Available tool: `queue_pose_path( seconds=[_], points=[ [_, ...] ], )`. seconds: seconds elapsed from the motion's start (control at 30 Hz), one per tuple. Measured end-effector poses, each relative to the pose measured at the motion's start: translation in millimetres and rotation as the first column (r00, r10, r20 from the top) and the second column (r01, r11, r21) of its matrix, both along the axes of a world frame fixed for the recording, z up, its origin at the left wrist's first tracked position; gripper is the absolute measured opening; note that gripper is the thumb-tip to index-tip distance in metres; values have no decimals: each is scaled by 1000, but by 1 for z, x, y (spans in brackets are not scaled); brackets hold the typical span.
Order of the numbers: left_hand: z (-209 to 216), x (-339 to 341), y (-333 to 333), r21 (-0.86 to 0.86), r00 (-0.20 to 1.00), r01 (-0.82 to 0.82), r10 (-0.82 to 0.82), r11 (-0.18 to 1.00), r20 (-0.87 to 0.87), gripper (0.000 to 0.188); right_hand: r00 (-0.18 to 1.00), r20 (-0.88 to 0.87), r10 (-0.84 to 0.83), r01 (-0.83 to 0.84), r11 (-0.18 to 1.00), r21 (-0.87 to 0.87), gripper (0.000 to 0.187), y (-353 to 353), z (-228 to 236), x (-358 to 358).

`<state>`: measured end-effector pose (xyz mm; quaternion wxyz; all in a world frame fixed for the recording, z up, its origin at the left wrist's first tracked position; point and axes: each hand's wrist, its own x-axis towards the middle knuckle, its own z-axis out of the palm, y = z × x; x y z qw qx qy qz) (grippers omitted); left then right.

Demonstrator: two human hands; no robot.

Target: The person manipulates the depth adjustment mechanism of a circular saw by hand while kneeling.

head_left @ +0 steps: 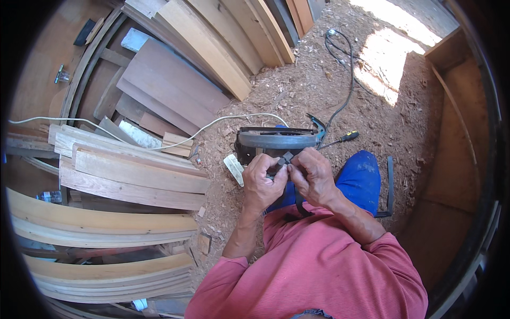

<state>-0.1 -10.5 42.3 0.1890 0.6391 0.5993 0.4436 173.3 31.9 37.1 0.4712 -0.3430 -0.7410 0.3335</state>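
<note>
Between my hands is a small dark grey metal piece (287, 156) with a squared end, held just on the near side of a grey wheel (277, 140). The wheel belongs to a low black machine that looks like a bench grinder. My left hand (261, 178) pinches the piece from the left, thumb and fingers pressed together. From the right, my right hand (314, 174) closes its fingertips on the same piece. The fingers hide most of its lower part. Whether it touches the wheel, I cannot tell.
Wood shavings cover the ground. A screwdriver (348, 136), a blue claw-ended tool (319, 126) and a white block (234, 169) lie around the machine. Stacked boards (138, 175) fill the left side. A dark cable (350, 80) and white cord (228, 117) cross the ground. A wooden panel (449, 175) stands right.
</note>
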Motion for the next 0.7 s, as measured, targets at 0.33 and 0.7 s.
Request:
queue_pose_path(
  seconds=[0.33,0.7],
  points=[
    [-2,1,0,-4,1000,-12,12,1000,11,17,999,50,8,-14,992,126,19,3,1,3],
    [-15,-11,-3,-79,996,-35,41,996,77,22,997,-19,69,-72,944,-323,36,3,1,18]
  ],
)
